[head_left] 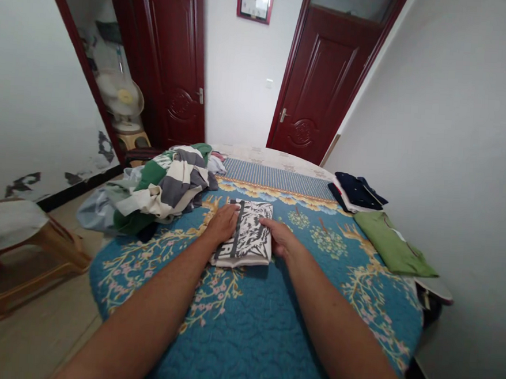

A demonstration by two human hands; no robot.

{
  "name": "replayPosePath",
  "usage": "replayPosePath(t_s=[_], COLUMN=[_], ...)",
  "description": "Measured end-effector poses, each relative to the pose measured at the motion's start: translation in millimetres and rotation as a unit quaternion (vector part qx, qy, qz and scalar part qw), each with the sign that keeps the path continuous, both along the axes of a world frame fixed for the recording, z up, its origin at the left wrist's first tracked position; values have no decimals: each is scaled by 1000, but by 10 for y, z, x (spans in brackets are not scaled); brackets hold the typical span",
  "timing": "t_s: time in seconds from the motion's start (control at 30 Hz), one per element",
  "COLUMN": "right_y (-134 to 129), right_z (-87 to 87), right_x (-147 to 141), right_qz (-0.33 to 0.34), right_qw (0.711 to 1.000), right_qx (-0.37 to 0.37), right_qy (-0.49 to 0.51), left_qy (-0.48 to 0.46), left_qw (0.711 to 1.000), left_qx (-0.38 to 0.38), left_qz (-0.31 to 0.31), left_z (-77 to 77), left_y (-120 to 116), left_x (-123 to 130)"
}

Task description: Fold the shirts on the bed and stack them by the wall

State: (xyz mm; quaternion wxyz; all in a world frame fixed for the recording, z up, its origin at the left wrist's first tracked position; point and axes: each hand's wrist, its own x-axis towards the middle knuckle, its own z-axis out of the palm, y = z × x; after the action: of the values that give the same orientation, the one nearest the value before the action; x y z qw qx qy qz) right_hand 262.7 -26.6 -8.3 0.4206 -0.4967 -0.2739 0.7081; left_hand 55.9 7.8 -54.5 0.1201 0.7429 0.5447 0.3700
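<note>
A folded white T-shirt (252, 235) with a black print lies on the blue quilted cover in front of me. My left hand (223, 225) rests over its left edge, back of the hand up, fingers bent onto the cloth. On the other side my right hand (279, 236) pinches the right edge, thumb on top and the other fingers mostly hidden below. The near edge of the shirt shows several stacked layers.
A loose heap of clothes (170, 186) lies at the table's left. At the right are a folded green garment (392, 242) and a stack with a navy garment (359, 189) on top. The patterned table cover (247, 327) has a rounded edge. A stool (27, 254) stands left.
</note>
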Motion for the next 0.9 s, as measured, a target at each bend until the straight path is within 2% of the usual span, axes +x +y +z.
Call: replayPosePath(t_s=[0.1, 0.2, 0.27, 0.33, 0.37, 0.4, 0.47, 0.53, 0.57, 0.6, 0.63, 0.7, 0.77, 0.8, 0.87, 0.9], right_y=[0, -20, -22, -6, 6, 17, 24, -16, -59, -119, -193, -372, -561, -648, -792, -845], right_z=[33, 186, 411, 730, 907, 1080, 1359, 1470, 1444, 1364, 1235, 873, 467, 285, 10, -74], right_x=[-43, 120, 352, 630, 761, 872, 1005, 999, 953, 887, 812, 672, 588, 574, 598, 628], right_qz=[-26, -41, -28, 9, 26, 42, 66, 71, 70, 74, 85, 137, 196, 201, 178, 162], right_qw=[999, 992, 975, 934, 897, 842, 703, 568, 518, 479, 450, 417, 416, 424, 452, 468], right_qx=[20, 74, 129, 200, 241, 291, 373, 403, 402, 397, 391, 393, 395, 398, 404, 408], right_qy=[-36, -95, -176, -297, -370, -452, -602, -714, -752, -780, -799, -808, -795, -789, -775, -767], left_qy=[-12, -40, -60, -68, -69, -70, -71, -71, -71, -71, -69, -64, -58, -57, -52, -48], left_qw=[1000, 999, 998, 998, 998, 998, 997, 997, 997, 997, 998, 998, 998, 998, 999, 999], left_qx=[3, 6, 7, 7, 7, 5, -1, -5, -6, -6, -7, -8, -9, -10, -14, -16], left_qz=[0, -3, -3, -4, -6, -6, -4, 0, 1, 3, 4, 6, 4, 3, 1, -4], left_z=[44, 98, 124, 134, 134, 131, 124, 122, 124, 129, 134, 146, 156, 161, 172, 180], left_y=[-17, -44, -64, -75, -76, -75, -67, -59, -59, -60, -65, -78, -93, -100, -115, -124], left_x=[-3, -1, 11, 31, 42, 51, 62, 60, 56, 52, 48, 47, 55, 61, 79, 92])
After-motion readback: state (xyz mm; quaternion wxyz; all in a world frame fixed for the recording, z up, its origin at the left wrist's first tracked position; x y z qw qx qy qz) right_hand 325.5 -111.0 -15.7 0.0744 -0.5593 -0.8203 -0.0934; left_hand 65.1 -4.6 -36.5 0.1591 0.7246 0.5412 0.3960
